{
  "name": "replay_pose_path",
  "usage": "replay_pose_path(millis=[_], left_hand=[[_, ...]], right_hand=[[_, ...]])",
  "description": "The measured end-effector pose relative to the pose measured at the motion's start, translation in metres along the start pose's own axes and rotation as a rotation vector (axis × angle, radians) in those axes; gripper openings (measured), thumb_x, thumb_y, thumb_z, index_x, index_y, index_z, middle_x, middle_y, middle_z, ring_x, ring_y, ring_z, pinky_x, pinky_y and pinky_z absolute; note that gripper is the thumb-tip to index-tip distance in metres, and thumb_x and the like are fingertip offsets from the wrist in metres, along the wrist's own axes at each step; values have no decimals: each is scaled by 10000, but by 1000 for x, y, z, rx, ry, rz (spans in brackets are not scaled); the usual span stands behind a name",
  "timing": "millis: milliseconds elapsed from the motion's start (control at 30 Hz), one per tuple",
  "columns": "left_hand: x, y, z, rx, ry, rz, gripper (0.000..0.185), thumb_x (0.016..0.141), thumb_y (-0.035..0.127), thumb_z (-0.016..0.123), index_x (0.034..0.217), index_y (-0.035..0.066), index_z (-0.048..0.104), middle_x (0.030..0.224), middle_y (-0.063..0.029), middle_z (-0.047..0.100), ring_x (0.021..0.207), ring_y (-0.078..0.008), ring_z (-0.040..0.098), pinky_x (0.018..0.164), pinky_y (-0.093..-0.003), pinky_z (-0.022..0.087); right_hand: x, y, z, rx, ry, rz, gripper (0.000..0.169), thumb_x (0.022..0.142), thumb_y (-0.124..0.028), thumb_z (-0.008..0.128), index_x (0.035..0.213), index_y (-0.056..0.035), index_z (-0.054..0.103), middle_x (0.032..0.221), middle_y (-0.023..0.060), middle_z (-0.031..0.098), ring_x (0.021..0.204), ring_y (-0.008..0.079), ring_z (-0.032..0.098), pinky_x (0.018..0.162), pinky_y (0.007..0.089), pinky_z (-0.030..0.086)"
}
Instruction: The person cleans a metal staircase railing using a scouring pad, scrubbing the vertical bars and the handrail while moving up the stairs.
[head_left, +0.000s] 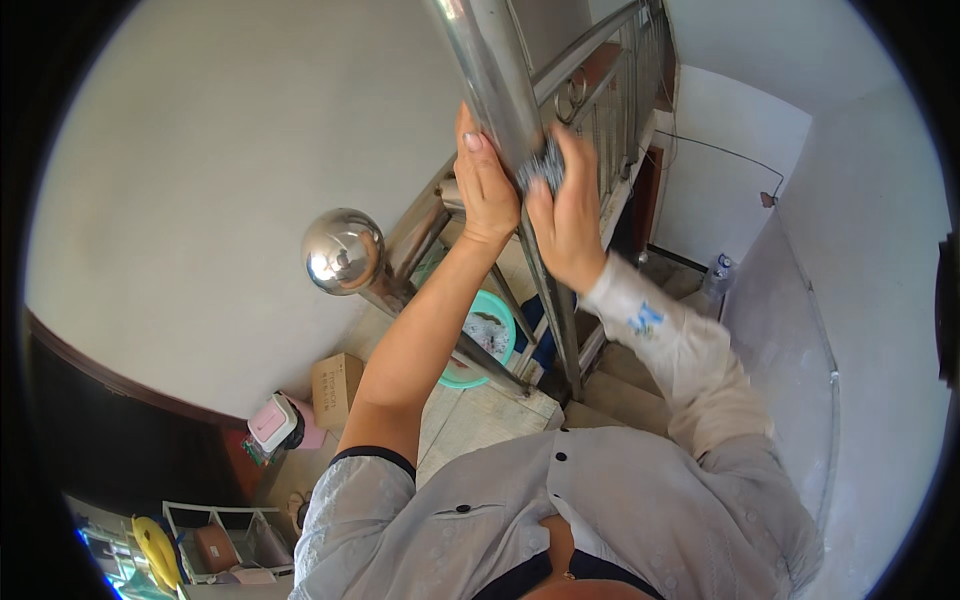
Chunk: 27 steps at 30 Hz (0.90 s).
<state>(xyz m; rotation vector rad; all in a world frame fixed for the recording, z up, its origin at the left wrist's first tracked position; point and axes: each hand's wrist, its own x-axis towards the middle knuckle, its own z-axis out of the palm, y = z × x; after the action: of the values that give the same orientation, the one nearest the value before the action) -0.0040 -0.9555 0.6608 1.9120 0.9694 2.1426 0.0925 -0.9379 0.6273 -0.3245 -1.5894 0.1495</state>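
A thick stainless steel post (491, 67) of a stair railing rises in front of me. My left hand (484, 180) is wrapped against its left side, thumb pointing up along the metal. On the other side, my right hand (574, 210), slightly blurred, presses a grey wire scouring pad (546, 166) to the post. Part of the pad is hidden under my fingers. Left of my forearm, a second, shorter post is topped by a shiny steel ball (343, 251). Below, partly hidden by my left arm and the rails, is a turquoise basin (510, 322) with sudsy water.
Stairs (626, 386) descend on the right, with a plastic bottle (718, 274) by the wall. The railing (600, 97) continues ahead. At lower left are a cardboard box (336, 390), a pink-lidded bin (274, 421) and a white rack (225, 508).
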Motion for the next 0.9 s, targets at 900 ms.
replay_pose_path(millis=[900], left_hand=[[-17, -28, -27, 96, 107, -141, 524, 964, 462, 249, 1197, 22, 411, 1151, -85, 478, 1052, -182, 447, 926, -324, 352]], right_hand=[[42, 2, -2, 219, 72, -28, 449, 807, -174, 571, 1153, 83, 446, 1049, 219, 505, 954, 364, 521, 823, 439, 430]])
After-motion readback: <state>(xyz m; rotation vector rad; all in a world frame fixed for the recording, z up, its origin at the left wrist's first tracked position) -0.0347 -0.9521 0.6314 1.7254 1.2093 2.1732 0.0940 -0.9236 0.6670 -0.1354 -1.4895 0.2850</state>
